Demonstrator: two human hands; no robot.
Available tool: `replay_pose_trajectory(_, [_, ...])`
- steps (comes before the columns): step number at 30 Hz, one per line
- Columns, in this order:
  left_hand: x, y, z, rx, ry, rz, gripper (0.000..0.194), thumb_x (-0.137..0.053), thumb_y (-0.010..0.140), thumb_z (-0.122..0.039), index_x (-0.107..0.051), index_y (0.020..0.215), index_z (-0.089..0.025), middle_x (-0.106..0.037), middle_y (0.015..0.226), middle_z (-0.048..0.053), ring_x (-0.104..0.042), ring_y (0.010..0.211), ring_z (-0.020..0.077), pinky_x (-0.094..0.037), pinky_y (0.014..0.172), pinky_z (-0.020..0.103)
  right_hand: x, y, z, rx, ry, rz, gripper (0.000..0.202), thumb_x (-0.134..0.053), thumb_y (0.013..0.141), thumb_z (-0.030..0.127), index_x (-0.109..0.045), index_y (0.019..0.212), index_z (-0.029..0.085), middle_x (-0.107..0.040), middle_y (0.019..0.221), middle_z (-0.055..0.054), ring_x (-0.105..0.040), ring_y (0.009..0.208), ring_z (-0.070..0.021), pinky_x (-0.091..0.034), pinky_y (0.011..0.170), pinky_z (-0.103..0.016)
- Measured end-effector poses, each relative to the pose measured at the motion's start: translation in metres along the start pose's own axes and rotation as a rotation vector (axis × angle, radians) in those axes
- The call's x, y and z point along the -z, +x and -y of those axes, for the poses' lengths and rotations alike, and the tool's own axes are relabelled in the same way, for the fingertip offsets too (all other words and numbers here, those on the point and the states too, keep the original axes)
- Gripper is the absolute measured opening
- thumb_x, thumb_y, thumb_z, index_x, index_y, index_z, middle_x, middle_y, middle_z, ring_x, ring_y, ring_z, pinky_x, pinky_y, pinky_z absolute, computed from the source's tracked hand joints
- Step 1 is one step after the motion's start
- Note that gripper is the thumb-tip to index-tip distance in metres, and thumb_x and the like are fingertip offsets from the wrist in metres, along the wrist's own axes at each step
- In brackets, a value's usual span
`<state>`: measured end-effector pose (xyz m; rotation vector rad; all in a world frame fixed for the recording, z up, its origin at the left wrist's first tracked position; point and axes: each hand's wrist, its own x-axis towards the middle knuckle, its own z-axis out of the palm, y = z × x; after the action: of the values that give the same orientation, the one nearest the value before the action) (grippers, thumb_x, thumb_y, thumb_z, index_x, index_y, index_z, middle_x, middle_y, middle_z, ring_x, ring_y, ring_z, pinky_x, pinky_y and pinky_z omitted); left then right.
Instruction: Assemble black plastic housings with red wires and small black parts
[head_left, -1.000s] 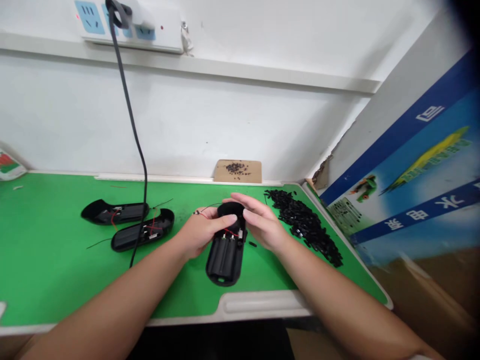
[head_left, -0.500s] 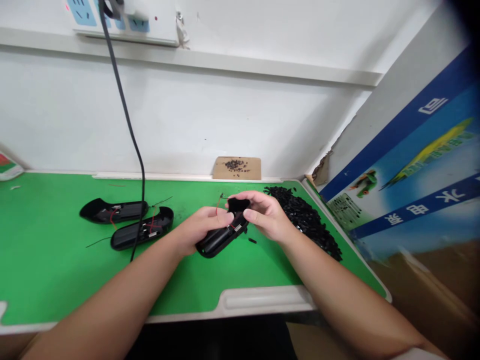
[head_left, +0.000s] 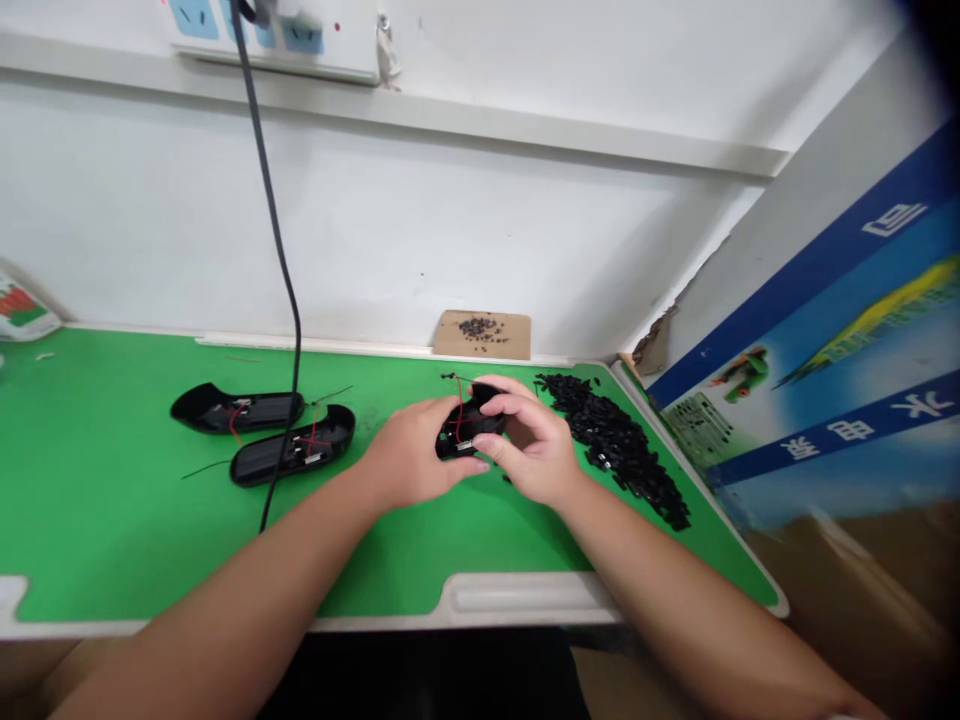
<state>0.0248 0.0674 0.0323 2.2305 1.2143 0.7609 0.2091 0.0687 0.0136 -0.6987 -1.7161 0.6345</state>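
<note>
A black plastic housing with a red wire is held between both hands above the green table. My left hand wraps round its left end and covers much of it. On the right side, my right hand grips the housing with thumb and fingers at its upper end. Two similar open housings, the upper one and the lower one, lie to the left with red and black wires. A heap of small black parts lies right of my right hand.
A black cable hangs from a power strip across the housings on the left. Cardboard with tiny dark pieces rests at the table's back edge. A printed blue and white panel stands on the right.
The held housing has turned, and its lower end is now hidden by my left hand, which has shifted round it. The whole view has shifted slightly.
</note>
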Motion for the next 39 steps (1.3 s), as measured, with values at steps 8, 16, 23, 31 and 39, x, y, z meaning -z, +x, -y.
replay_pose_trajectory(8, [0.003,0.001,-0.003,0.048,-0.087,-0.014,0.048,-0.080,0.063,-0.041,-0.068,0.106,-0.025,-0.066,0.094,0.005,-0.060,0.089,0.0249,-0.043,0.081,0.034,-0.001,-0.002,-0.002,0.037,0.021,0.004,0.019,-0.071,0.081,0.032,-0.062,0.095,0.023,-0.059,0.122,-0.014,-0.060,0.112,-0.0271,-0.050,0.095,-0.048])
replay_pose_trajectory(16, [0.000,-0.002,-0.005,0.015,0.080,-0.047,0.048,-0.073,0.072,-0.046,-0.063,0.113,-0.024,-0.065,0.119,0.009,-0.056,0.113,0.0314,-0.033,0.098,0.044,0.002,-0.004,-0.001,0.120,-0.076,0.053,0.020,-0.071,0.080,0.027,-0.061,0.097,0.024,-0.055,0.125,-0.013,-0.057,0.116,-0.0283,-0.048,0.098,-0.050])
replay_pose_trajectory(23, [0.000,-0.003,-0.002,-0.057,0.192,-0.144,0.057,-0.076,0.069,-0.044,-0.059,0.118,-0.020,-0.065,0.116,0.010,-0.058,0.106,0.0301,-0.040,0.091,0.042,0.008,-0.005,-0.005,0.191,-0.108,0.276,0.055,-0.081,0.071,0.032,-0.047,0.113,0.027,-0.037,0.147,-0.015,-0.038,0.139,-0.0325,-0.037,0.110,-0.054])
replay_pose_trajectory(31, [0.002,-0.006,-0.009,-0.071,0.248,-0.171,0.054,-0.075,0.068,-0.040,-0.059,0.116,-0.019,-0.066,0.112,0.008,-0.059,0.100,0.0279,-0.042,0.082,0.041,0.005,-0.005,-0.014,0.333,-0.161,0.217,0.055,-0.081,0.072,0.023,-0.045,0.113,0.029,-0.046,0.138,-0.014,-0.048,0.131,-0.0312,-0.041,0.107,-0.055])
replay_pose_trajectory(39, [0.003,-0.010,-0.012,-0.103,0.269,-0.180,0.054,-0.072,0.069,-0.037,-0.059,0.117,-0.018,-0.066,0.111,0.007,-0.059,0.097,0.0270,-0.042,0.078,0.040,0.005,-0.008,-0.010,0.356,-0.166,0.182,0.050,-0.081,0.071,0.023,-0.047,0.107,0.028,-0.048,0.137,-0.014,-0.051,0.127,-0.0338,-0.046,0.101,-0.057])
